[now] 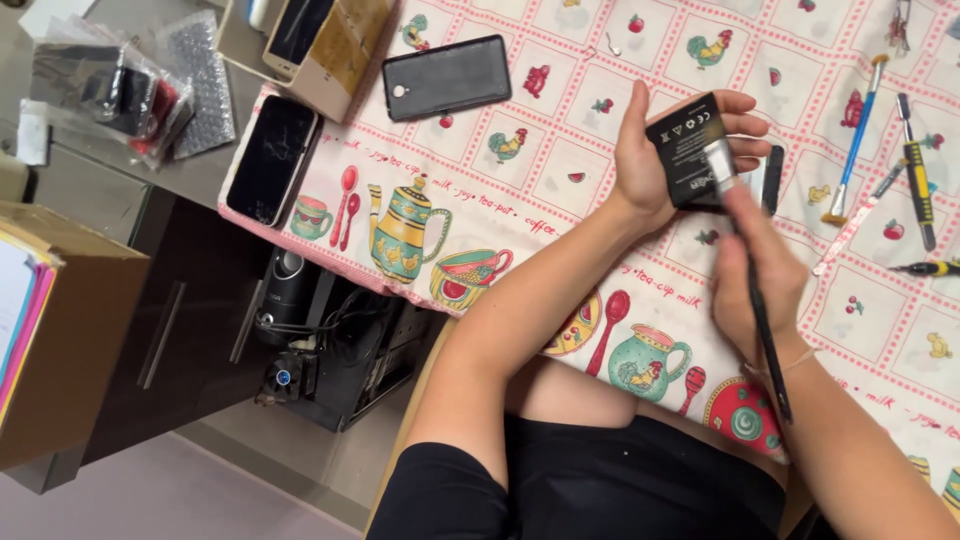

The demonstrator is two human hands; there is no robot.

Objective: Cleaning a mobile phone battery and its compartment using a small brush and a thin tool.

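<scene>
Left hand [650, 150] grips a flat black phone battery [690, 150] – thumb on one side, fingers curled round the far edge, battery raised just above the patterned tablecloth [560, 150]. Right hand [755, 275] is clenched around a thin black-handled brush [750, 270]; its pale bristle tip touches the battery's face near the lower edge, handle running back past the wrist. The hand is slightly blurred, but the grasp is clear. Just behind the battery, partly hidden by the left fingers, sits a small dark slim part [773, 178] – can't tell what it is. On the cloth to one side: a black phone [446, 77] lying flat, well apart from the hands; another phone with a cracked dark screen [272, 160] at the cloth's edge. A third phone [295, 30] rests on a cardboard box [345, 60] near the corner. On the other side of the hands, a row of tools lies on the cloth: a blue-handled brush [857, 135], a yellow-and-black screwdriver [915, 185], and a pale spudger [858, 218]. Bagged parts [120, 95] sit off the cloth on the grey desk.
</scene>
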